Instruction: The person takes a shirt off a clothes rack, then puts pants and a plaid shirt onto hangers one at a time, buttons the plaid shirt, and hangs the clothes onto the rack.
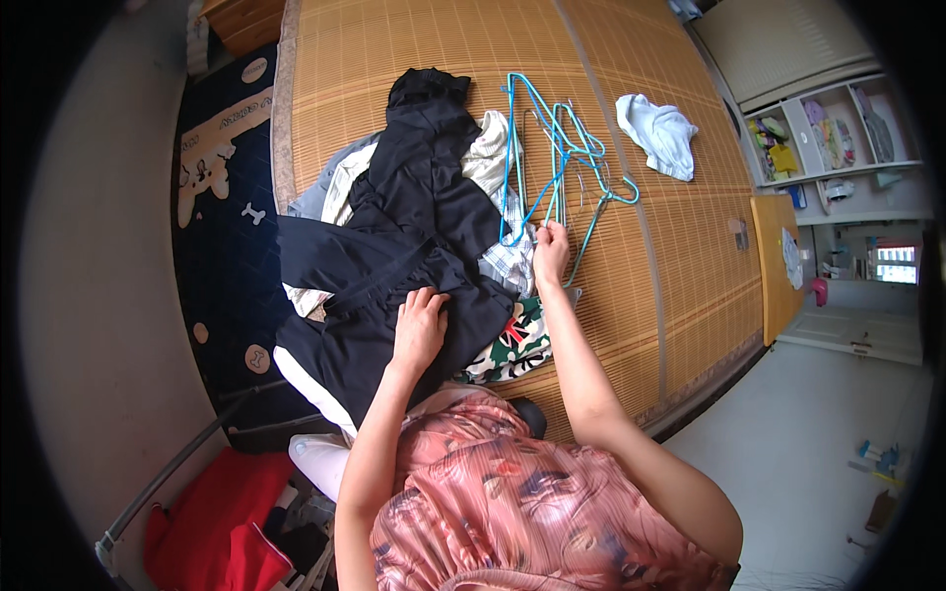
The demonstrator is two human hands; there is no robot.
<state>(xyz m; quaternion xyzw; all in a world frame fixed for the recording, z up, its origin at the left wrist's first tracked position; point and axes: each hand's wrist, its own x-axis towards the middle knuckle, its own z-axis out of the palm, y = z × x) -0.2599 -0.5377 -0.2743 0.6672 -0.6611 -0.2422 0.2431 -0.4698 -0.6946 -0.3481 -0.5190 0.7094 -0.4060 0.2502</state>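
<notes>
A pile of black clothes (419, 167) spreads over a bamboo mat (345, 39) in front of me. My left hand (421, 325) rests on the nearer black garment (365, 345), fingers bent into its cloth beside a gathered band. To the right of the pile lie several thin blue and green clothes hangers (537, 148), overlapping one another. At their near end, my right hand (552, 254) pinches the bar of a hanger; its exact grip is partly hidden by the fingers. A plaid cloth (507, 258) and a camouflage-patterned garment (517, 340) stick out from under the black clothes.
A crumpled pale blue garment (660, 135) lies on the mat's far right. Red clothing (212, 527) sits low at the left, next to a metal rail (172, 473). A dark patterned rug (232, 266) runs along the left; shelves (818, 138) stand at the right.
</notes>
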